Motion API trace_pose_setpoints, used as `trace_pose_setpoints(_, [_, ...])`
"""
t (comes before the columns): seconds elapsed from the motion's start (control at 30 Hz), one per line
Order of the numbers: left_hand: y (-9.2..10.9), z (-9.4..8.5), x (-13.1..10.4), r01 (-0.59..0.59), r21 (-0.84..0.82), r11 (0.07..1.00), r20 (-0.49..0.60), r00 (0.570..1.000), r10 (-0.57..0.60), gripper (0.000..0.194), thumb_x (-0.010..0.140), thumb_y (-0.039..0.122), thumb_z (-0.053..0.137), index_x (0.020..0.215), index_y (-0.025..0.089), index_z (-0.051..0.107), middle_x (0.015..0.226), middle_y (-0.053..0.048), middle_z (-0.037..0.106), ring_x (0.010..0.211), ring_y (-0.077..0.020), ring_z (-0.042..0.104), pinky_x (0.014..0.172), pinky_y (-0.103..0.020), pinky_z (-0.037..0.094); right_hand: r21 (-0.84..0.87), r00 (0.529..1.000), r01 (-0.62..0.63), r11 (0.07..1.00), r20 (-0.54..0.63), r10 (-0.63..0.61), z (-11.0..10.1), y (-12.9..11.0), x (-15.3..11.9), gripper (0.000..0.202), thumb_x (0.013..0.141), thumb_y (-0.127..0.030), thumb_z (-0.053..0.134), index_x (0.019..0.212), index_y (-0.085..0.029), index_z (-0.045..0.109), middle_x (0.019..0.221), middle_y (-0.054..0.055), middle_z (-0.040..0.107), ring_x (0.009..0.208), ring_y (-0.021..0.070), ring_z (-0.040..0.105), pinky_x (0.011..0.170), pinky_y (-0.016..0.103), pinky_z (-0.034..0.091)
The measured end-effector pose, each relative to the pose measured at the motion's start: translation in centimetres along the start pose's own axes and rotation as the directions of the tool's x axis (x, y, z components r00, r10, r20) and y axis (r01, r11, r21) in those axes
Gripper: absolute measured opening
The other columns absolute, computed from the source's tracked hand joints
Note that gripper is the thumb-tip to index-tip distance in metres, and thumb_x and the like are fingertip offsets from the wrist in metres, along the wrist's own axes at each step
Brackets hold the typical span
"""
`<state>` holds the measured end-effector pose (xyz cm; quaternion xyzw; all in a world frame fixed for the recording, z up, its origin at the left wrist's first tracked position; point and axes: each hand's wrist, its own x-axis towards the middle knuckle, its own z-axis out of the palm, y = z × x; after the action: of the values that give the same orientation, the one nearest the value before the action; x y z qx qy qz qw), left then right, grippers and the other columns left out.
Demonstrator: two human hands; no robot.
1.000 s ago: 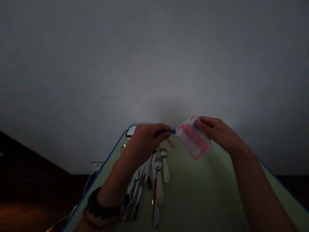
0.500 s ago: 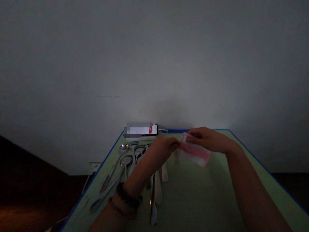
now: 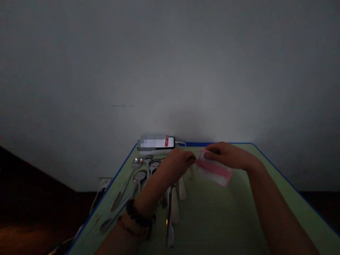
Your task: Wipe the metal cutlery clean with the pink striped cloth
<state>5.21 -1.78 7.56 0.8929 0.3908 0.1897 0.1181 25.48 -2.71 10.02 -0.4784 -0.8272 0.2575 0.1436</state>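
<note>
A pink-and-white striped cloth point(image 3: 214, 170) hangs at a slant above the table. My right hand point(image 3: 225, 154) grips its upper edge, thumb in front and fingers behind. My left hand point(image 3: 179, 162) is closed in a pinch right at the cloth's left corner; dim light hides what lies between its fingertips. A faint blurred shape shows just below those fingers. Under and beside my left forearm lie several metal spoons, among them a round-bowled spoon point(image 3: 137, 163) and a wider spoon point(image 3: 139, 176). A shiny metal utensil point(image 3: 170, 219) and pale handles point(image 3: 175, 207) lie to the forearm's right.
The green table point(image 3: 212, 219) has a blue edge and stands against a grey wall point(image 3: 170, 71). At its back left a lit phone point(image 3: 159, 143) rests on a white block, with a white cable point(image 3: 181, 143) plugged in. Another cable runs down outside the left edge.
The cloth has dipped very slightly, and my left fingertips sit a touch lower and further left of its corner. My right hand keeps its grip. The utensils stay put.
</note>
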Motion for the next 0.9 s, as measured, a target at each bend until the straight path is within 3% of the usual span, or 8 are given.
trace_pose_setpoints(0.13, [-0.2, -1.4, -0.4, 0.016, -0.037, 0.999, -0.092, 0.996, -0.019, 0.021, 0.084, 0.023, 0.048, 0.089, 0.018, 0.067, 0.076, -0.003, 0.07, 0.067, -0.0133, 0.062, 0.063, -0.022, 0.043, 0.009, 0.999, -0.006, 1.0, -0.043, 0.007, -0.2, -0.1, 0.0, 0.033, 0.084, -0.041, 0.041, 0.09, -0.016, 0.062, 0.075, 0.003, 0.059, 0.064, 0.013, 0.048, 0.056, 0.024, 0.033])
trace_pose_setpoints(0.3, [-0.7, -3.7, -1.1, 0.052, -0.13, 0.99, -0.187, 0.979, -0.076, 0.021, 0.084, 0.028, 0.049, 0.09, 0.018, 0.067, 0.068, 0.0, 0.069, 0.058, -0.0108, 0.061, 0.057, -0.02, 0.043, 0.042, 0.999, 0.004, 0.999, -0.049, -0.002, -0.3, 0.0, 0.0, 0.034, 0.084, -0.043, 0.04, 0.093, -0.017, 0.062, 0.079, 0.004, 0.061, 0.065, 0.0134, 0.049, 0.057, 0.024, 0.034])
trace_pose_setpoints(0.4, [-0.9, -2.9, -0.9, 0.029, -0.11, 0.994, -0.175, 0.983, -0.048, 0.021, 0.083, 0.027, 0.049, 0.09, 0.018, 0.067, 0.074, -0.001, 0.07, 0.062, -0.0112, 0.061, 0.058, -0.02, 0.042, 0.042, 1.0, 0.007, 0.999, -0.03, -0.005, -0.2, 0.0, 0.0, 0.034, 0.084, -0.043, 0.041, 0.094, -0.017, 0.061, 0.079, 0.003, 0.061, 0.064, 0.0129, 0.049, 0.056, 0.024, 0.034])
trace_pose_setpoints(0.47, [-0.8, -1.6, -0.5, -0.019, -0.09, 0.996, -0.043, 0.999, 0.015, 0.02, 0.082, 0.019, 0.049, 0.082, 0.016, 0.069, 0.069, -0.001, 0.069, 0.06, -0.0112, 0.061, 0.057, -0.02, 0.042, 0.038, 1.0, 0.012, 0.999, 0.0, -0.012, -0.1, -0.1, 0.0, 0.034, 0.085, -0.041, 0.04, 0.093, -0.016, 0.061, 0.078, 0.003, 0.06, 0.064, 0.0126, 0.048, 0.056, 0.024, 0.034])
trace_pose_setpoints(0.6, [-0.8, 0.1, 0.0, -0.047, -0.109, 0.993, 0.006, 0.999, 0.048, 0.019, 0.079, 0.014, 0.05, 0.08, 0.017, 0.069, 0.067, 0.0, 0.069, 0.058, -0.0099, 0.06, 0.056, -0.019, 0.041, 0.021, 0.999, 0.018, 1.0, 0.034, -0.018, 0.0, -0.5, 0.0, 0.032, 0.084, -0.039, 0.042, 0.087, -0.015, 0.062, 0.074, 0.002, 0.059, 0.064, 0.0123, 0.048, 0.055, 0.023, 0.033])
trace_pose_setpoints(0.9, [-0.5, -2.2, -0.7, 0.026, -0.192, 0.981, -0.099, 0.994, -0.046, 0.021, 0.086, 0.025, 0.043, 0.087, 0.016, 0.062, 0.065, 0.0, 0.067, 0.058, -0.0101, 0.062, 0.057, -0.019, 0.043, 0.107, 0.994, 0.078, 0.991, -0.088, -0.069, -0.2, -0.6, 0.3, 0.031, 0.085, -0.039, 0.041, 0.093, -0.017, 0.061, 0.085, 0.003, 0.063, 0.074, 0.0149, 0.053, 0.063, 0.024, 0.038])
